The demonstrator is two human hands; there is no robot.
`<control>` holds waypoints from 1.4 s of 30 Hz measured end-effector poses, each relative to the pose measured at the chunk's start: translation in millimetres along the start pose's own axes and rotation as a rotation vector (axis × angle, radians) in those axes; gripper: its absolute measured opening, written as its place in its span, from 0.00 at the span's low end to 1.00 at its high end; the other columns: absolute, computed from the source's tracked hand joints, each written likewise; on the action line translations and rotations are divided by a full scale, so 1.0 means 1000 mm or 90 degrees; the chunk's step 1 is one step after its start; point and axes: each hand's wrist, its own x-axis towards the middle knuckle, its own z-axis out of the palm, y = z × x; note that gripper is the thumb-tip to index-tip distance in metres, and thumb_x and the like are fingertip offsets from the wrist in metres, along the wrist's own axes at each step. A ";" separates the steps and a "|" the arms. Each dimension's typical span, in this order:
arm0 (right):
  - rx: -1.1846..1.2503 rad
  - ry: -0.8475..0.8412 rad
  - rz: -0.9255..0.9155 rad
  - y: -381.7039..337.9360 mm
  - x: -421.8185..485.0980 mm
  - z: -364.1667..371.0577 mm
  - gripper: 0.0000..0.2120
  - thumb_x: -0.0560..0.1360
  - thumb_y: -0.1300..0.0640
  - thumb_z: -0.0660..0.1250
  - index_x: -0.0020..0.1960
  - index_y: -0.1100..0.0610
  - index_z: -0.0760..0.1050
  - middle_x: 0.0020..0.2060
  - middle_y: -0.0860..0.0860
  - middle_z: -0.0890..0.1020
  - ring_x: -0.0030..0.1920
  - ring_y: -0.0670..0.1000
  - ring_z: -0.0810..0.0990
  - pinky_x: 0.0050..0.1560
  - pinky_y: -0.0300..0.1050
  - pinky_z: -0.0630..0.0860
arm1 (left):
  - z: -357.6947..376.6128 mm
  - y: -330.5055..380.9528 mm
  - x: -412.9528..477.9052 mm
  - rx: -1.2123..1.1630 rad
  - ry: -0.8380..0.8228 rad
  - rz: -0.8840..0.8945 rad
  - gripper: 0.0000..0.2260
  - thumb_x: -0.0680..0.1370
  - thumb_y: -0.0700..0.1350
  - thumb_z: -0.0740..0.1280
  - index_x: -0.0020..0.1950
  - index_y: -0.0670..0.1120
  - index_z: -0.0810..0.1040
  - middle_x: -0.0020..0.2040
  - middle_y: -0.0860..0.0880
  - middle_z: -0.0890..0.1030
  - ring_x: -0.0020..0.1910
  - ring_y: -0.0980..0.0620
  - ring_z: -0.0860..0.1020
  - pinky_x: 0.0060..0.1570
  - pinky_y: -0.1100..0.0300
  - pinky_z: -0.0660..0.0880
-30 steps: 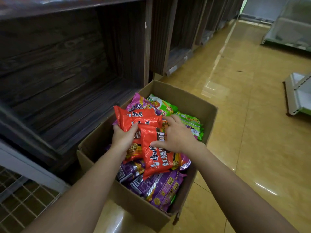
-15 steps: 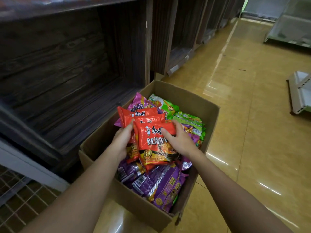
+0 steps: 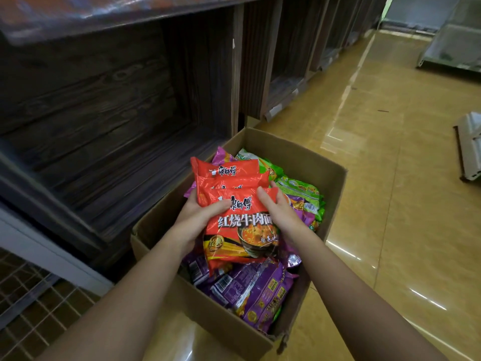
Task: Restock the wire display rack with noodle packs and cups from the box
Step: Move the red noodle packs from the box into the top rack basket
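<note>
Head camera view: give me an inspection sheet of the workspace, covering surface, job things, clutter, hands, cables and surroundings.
Surface: glossy tan floor; the box stands on it.
Job's things: open cardboard box holding purple packs and green packs; stack of red noodle packs held above them; wire rack at lower left; cups, nothing seen.
Clutter: white metal part on the floor at right.
Hands: left hand and right hand grip the red stack from either side.
Cables: nothing seen.
Surroundings: dark wooden shelf left of the box.
</note>
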 end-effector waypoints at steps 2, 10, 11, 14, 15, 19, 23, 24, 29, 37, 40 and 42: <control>0.096 -0.024 0.022 -0.003 -0.002 -0.002 0.40 0.65 0.38 0.72 0.73 0.44 0.61 0.60 0.51 0.79 0.55 0.53 0.82 0.58 0.54 0.79 | 0.003 0.002 -0.001 -0.026 -0.008 -0.003 0.37 0.62 0.48 0.81 0.67 0.54 0.69 0.55 0.47 0.84 0.49 0.45 0.84 0.50 0.48 0.81; 0.160 0.016 0.010 -0.002 -0.001 -0.007 0.28 0.72 0.44 0.71 0.69 0.46 0.65 0.57 0.53 0.82 0.53 0.56 0.84 0.57 0.57 0.80 | 0.026 0.014 0.005 -0.015 -0.001 0.018 0.25 0.73 0.48 0.73 0.68 0.55 0.70 0.54 0.50 0.83 0.46 0.49 0.84 0.40 0.56 0.79; 0.171 0.023 0.000 -0.003 -0.001 -0.007 0.25 0.74 0.46 0.70 0.68 0.45 0.66 0.56 0.53 0.82 0.53 0.55 0.84 0.57 0.56 0.80 | 0.028 0.015 0.006 -0.001 0.003 0.034 0.25 0.74 0.49 0.72 0.69 0.56 0.68 0.55 0.51 0.82 0.47 0.50 0.84 0.41 0.56 0.79; 0.148 0.049 -0.038 -0.006 0.001 -0.005 0.23 0.76 0.45 0.69 0.68 0.45 0.67 0.55 0.51 0.83 0.52 0.53 0.84 0.54 0.53 0.81 | 0.037 0.017 0.009 0.035 0.031 0.071 0.26 0.75 0.58 0.69 0.70 0.58 0.65 0.58 0.52 0.81 0.50 0.51 0.82 0.50 0.52 0.80; 0.130 0.058 -0.047 -0.009 0.000 -0.004 0.23 0.76 0.44 0.68 0.68 0.45 0.67 0.55 0.51 0.83 0.51 0.53 0.85 0.53 0.52 0.81 | 0.040 0.019 0.009 0.043 0.047 0.073 0.27 0.75 0.62 0.67 0.71 0.58 0.65 0.58 0.51 0.80 0.50 0.51 0.82 0.51 0.51 0.80; 0.050 0.102 -0.061 -0.035 -0.010 -0.010 0.20 0.76 0.40 0.65 0.66 0.43 0.69 0.52 0.49 0.84 0.51 0.50 0.85 0.58 0.55 0.79 | 0.054 0.050 -0.001 0.073 0.083 0.034 0.25 0.79 0.66 0.53 0.73 0.57 0.64 0.51 0.53 0.80 0.46 0.53 0.81 0.40 0.58 0.76; 0.035 0.123 -0.043 -0.100 -0.050 -0.016 0.12 0.78 0.40 0.62 0.60 0.38 0.69 0.51 0.47 0.84 0.50 0.49 0.85 0.57 0.52 0.80 | 0.064 0.119 -0.038 0.097 0.094 0.022 0.23 0.81 0.64 0.51 0.71 0.55 0.67 0.50 0.53 0.80 0.45 0.56 0.80 0.36 0.63 0.71; 0.033 0.126 -0.042 -0.122 -0.061 -0.016 0.10 0.78 0.40 0.62 0.59 0.37 0.69 0.51 0.47 0.84 0.50 0.48 0.85 0.57 0.52 0.80 | 0.066 0.141 -0.049 0.097 0.097 0.022 0.23 0.81 0.64 0.51 0.71 0.55 0.68 0.50 0.53 0.81 0.46 0.56 0.80 0.37 0.63 0.71; 0.049 0.128 -0.051 -0.243 -0.129 -0.010 0.23 0.76 0.38 0.64 0.69 0.41 0.66 0.53 0.49 0.84 0.51 0.51 0.85 0.57 0.57 0.80 | 0.073 0.260 -0.124 0.089 0.102 0.023 0.20 0.80 0.65 0.53 0.65 0.58 0.72 0.51 0.52 0.83 0.47 0.54 0.82 0.47 0.57 0.77; -0.017 0.059 -0.124 -0.443 -0.246 0.014 0.28 0.72 0.34 0.65 0.70 0.40 0.66 0.55 0.46 0.83 0.53 0.49 0.84 0.57 0.57 0.79 | 0.069 0.449 -0.267 0.072 0.223 0.059 0.16 0.80 0.65 0.53 0.53 0.60 0.76 0.54 0.51 0.82 0.51 0.53 0.81 0.56 0.52 0.77; -0.039 0.036 -0.174 -0.504 -0.289 0.032 0.19 0.76 0.39 0.65 0.66 0.40 0.69 0.55 0.44 0.82 0.55 0.47 0.82 0.60 0.55 0.77 | 0.061 0.503 -0.325 0.055 0.295 0.100 0.15 0.81 0.61 0.53 0.54 0.57 0.77 0.56 0.52 0.82 0.53 0.54 0.80 0.56 0.56 0.73; -0.053 0.003 -0.198 -0.538 -0.314 0.050 0.18 0.76 0.38 0.64 0.65 0.38 0.68 0.56 0.43 0.81 0.56 0.47 0.81 0.62 0.55 0.76 | 0.050 0.533 -0.360 0.046 0.341 0.126 0.14 0.81 0.61 0.53 0.54 0.60 0.77 0.57 0.53 0.81 0.54 0.55 0.79 0.57 0.55 0.73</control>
